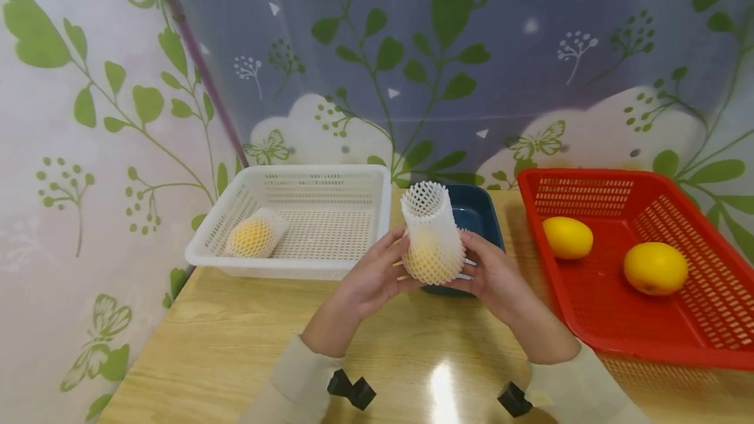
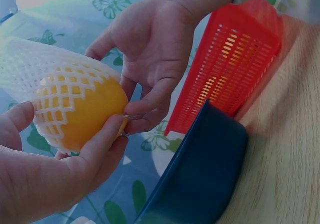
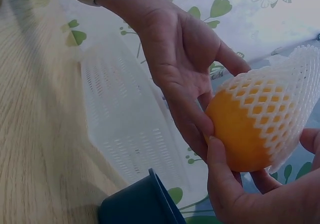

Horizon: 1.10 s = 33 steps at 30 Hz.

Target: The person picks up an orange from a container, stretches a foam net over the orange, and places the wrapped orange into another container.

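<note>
A yellow fruit (image 2: 102, 109) sits partly inside a white foam net sleeve (image 1: 429, 211), whose upper end stands open above it. My left hand (image 1: 372, 277) holds the fruit and net from the left, fingers underneath. From the right, my right hand (image 1: 497, 280) grips the same fruit, its fingertips meeting the left hand's at the fruit's bare lower end. That bare end shows in both wrist views. Behind and below the hands stands a dark blue tub (image 1: 474, 209), partly hidden by them; its contents cannot be made out.
At the left, a white plastic basket (image 1: 336, 268) holds one netted yellow fruit (image 1: 252, 238). On the right, a red basket (image 1: 612, 326) holds two bare yellow fruits, one by its left wall (image 1: 568, 238). All stand on a wooden table (image 1: 235, 332) before a patterned cloth.
</note>
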Each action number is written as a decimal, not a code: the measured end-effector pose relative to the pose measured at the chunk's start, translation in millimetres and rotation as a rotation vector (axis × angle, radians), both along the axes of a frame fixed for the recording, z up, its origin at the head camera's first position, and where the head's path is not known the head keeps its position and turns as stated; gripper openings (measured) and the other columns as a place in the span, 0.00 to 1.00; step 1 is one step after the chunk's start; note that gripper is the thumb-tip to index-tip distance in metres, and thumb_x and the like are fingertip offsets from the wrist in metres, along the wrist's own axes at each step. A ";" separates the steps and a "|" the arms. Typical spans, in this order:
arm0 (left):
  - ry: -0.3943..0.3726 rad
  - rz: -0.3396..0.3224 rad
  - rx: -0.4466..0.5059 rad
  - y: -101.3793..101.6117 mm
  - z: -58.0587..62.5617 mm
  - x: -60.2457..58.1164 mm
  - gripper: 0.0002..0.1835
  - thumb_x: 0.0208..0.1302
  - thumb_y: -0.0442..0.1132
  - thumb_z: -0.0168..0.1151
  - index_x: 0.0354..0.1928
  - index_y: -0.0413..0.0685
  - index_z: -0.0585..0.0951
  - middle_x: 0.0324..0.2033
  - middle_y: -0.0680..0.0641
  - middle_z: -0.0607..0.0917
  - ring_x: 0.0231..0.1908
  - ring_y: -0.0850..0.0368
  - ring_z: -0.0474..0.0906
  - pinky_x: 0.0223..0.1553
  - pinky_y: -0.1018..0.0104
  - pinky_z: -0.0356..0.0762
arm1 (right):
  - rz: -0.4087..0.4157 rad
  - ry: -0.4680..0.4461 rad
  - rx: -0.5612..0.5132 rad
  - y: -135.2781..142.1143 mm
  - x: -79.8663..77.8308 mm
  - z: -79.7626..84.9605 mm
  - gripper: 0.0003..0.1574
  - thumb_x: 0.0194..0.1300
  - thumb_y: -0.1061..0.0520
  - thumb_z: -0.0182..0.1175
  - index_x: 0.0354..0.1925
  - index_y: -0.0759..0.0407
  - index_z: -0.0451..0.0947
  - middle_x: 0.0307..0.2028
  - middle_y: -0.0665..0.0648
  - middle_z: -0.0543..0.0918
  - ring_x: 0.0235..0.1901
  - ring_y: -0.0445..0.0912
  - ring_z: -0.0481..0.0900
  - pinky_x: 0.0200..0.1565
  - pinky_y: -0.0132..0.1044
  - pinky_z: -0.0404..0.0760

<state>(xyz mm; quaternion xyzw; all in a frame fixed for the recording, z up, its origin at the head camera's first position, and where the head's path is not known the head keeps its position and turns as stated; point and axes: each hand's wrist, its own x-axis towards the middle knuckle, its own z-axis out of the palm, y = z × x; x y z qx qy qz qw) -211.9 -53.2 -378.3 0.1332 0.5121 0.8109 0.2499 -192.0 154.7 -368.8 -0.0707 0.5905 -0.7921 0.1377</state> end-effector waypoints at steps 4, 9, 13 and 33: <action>0.006 -0.004 -0.011 -4.0 0.2 -1.4 0.25 0.78 0.44 0.41 0.73 0.48 0.56 0.59 0.42 0.70 0.49 0.51 0.76 0.52 0.57 0.78 | -0.007 -0.002 0.002 -2.9 -1.7 -2.4 0.13 0.77 0.46 0.43 0.48 0.44 0.74 0.45 0.48 0.78 0.43 0.45 0.81 0.47 0.40 0.82; 0.006 -0.003 -0.006 -7.8 2.1 -2.2 0.27 0.77 0.43 0.42 0.73 0.46 0.54 0.61 0.38 0.68 0.49 0.50 0.76 0.53 0.54 0.78 | 0.004 0.000 0.005 -3.4 -2.1 -3.8 0.18 0.76 0.45 0.43 0.56 0.51 0.68 0.48 0.51 0.77 0.44 0.46 0.82 0.49 0.40 0.82; -0.022 0.004 0.012 -9.4 2.5 -3.0 0.26 0.76 0.41 0.42 0.72 0.44 0.55 0.60 0.38 0.69 0.49 0.50 0.76 0.53 0.54 0.78 | 0.026 -0.006 -0.013 -3.3 -3.0 -5.0 0.20 0.77 0.44 0.41 0.58 0.51 0.65 0.49 0.52 0.75 0.44 0.47 0.82 0.49 0.41 0.82; -0.086 -0.027 0.125 -12.3 1.7 -5.5 0.29 0.71 0.43 0.38 0.73 0.53 0.54 0.61 0.39 0.69 0.51 0.49 0.75 0.50 0.56 0.79 | 0.069 0.021 -0.016 -0.4 -6.8 -4.6 0.18 0.76 0.45 0.41 0.56 0.50 0.67 0.49 0.51 0.76 0.46 0.47 0.80 0.50 0.40 0.81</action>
